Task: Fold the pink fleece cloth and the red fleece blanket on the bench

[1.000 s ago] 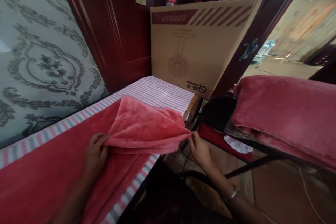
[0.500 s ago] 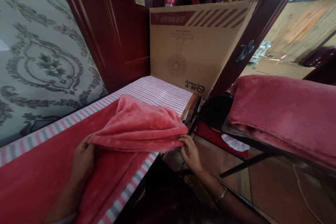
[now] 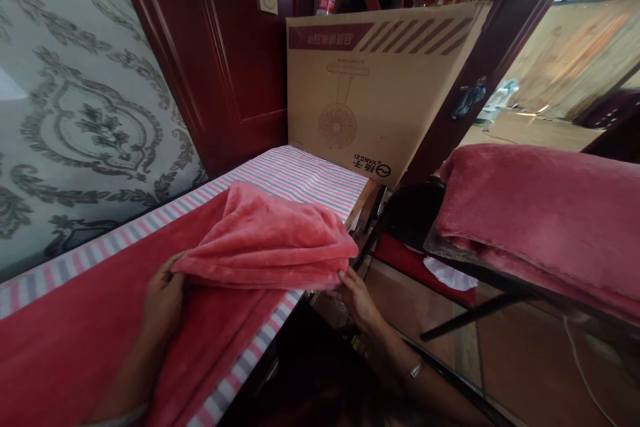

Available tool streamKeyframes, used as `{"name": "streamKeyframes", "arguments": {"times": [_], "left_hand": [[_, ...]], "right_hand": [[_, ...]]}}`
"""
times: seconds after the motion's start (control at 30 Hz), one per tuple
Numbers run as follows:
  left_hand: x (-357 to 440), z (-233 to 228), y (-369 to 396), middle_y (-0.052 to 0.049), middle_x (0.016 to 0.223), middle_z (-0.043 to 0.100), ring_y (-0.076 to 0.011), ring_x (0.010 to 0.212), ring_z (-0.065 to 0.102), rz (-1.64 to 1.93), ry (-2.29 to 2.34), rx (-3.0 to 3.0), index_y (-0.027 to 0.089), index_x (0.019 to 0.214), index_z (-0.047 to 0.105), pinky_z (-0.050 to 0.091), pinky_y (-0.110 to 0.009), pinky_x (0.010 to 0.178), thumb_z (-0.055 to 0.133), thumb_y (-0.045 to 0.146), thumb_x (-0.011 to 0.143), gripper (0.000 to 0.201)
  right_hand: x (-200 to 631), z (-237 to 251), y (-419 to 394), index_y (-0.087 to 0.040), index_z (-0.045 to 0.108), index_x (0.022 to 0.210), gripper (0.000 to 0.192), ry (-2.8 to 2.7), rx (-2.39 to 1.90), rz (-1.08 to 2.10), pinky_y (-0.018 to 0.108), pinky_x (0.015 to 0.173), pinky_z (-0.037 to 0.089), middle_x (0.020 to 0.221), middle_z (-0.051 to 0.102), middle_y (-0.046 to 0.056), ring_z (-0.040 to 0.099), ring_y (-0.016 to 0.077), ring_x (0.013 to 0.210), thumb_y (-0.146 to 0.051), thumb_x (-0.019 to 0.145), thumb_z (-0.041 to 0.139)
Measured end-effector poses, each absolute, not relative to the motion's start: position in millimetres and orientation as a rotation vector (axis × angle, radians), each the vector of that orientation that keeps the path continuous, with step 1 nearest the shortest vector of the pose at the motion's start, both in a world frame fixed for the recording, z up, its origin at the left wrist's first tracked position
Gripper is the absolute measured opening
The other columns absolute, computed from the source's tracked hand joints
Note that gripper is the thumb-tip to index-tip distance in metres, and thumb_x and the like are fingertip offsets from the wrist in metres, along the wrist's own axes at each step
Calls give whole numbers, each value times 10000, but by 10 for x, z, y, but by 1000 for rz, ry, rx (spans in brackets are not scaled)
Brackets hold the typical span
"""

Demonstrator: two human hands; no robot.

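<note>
Head view: the left hand (image 3: 163, 297) pinched the near left corner of a folded coral-pink fleece blanket (image 3: 265, 240), fingers closed on its edge, while the right hand (image 3: 356, 297) gripped the opposite corner at the bed's edge. The folded part lay on the spread red portion of the same blanket, over a pink, grey and white striped sheet (image 3: 305, 173). A large brown cardboard fan box (image 3: 375, 87) stood upright behind. A second pink fleece blanket (image 3: 540, 213) lay draped to the right, well apart.
</note>
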State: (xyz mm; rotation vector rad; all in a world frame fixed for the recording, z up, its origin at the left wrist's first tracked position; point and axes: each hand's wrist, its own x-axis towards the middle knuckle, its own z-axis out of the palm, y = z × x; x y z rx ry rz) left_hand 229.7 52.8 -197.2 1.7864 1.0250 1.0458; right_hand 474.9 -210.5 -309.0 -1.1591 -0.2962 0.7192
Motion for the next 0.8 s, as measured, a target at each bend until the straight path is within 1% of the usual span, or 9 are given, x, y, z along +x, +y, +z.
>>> {"name": "streamKeyframes", "arguments": {"times": [0.1,0.2,0.27,0.33,0.4,0.47,0.53,0.63,0.8], "left_hand": [[2286,-1991,544,-25,968,756,-216,881,704,1031,1007,1712,233,1168,700,597,-290,736,619,358,740,454],[2271,-2015,555,15,665,694,-167,539,625,944,953,1561,220,1333,633,540,-250,504,643,332,695,648],[2270,-2017,549,38,555,637,-153,468,581,908,917,1459,204,1363,614,512,-234,459,674,332,666,711],[2281,-1996,532,40,566,649,-138,481,586,913,879,1338,206,1322,639,515,-214,472,725,321,622,715],[2299,-1952,513,36,621,680,-127,506,599,927,845,1213,217,1210,689,528,-207,493,778,292,562,658],[2313,-1888,501,27,696,709,-132,553,628,953,816,1112,222,1057,722,556,-222,523,807,254,498,567],[2319,-1811,500,18,791,732,-145,618,654,976,790,1072,222,948,723,587,-244,562,809,215,453,503],[2342,-1656,521,12,891,747,-156,674,663,987,766,1145,223,918,712,606,-261,602,786,198,471,453],[2610,-1153,665,-3,923,755,-172,800,685,976,645,1379,195,1025,695,606,-249,706,752,220,547,482]], "right_hand": [[4723,-3009,-2178,-224,646,1022,520,-283,-1259,636,277,518,500,872,677,22,593,169,639,-582,675,794],[4691,-2863,-2304,-259,560,1288,677,-316,-1332,445,265,467,476,1076,687,56,587,166,640,-552,716,775],[4678,-2739,-2379,-289,438,1456,792,-369,-1359,333,286,501,507,1244,658,88,629,197,729,-528,767,747],[4689,-2620,-2429,-279,526,1408,646,-470,-1407,269,321,610,553,1265,662,96,659,237,865,-507,829,701],[4726,-2521,-2454,-253,709,1144,346,-621,-1479,217,366,758,566,1127,714,85,663,257,948,-475,886,645],[4776,-2448,-2462,-248,750,972,222,-802,-1529,148,402,883,543,1032,724,72,660,261,989,-417,907,621],[4826,-2393,-2460,-266,723,1102,243,-988,-1559,57,419,942,525,1126,696,71,639,266,1064,-335,886,637],[4918,-2312,-2433,-283,589,1338,518,-1217,-1625,-96,418,938,526,1238,619,87,596,266,1134,-172,832,593],[5292,-1974,-2206,-266,680,1131,418,-1167,-1656,-430,364,766,521,955,556,56,581,229,881,-97,788,512]]}}
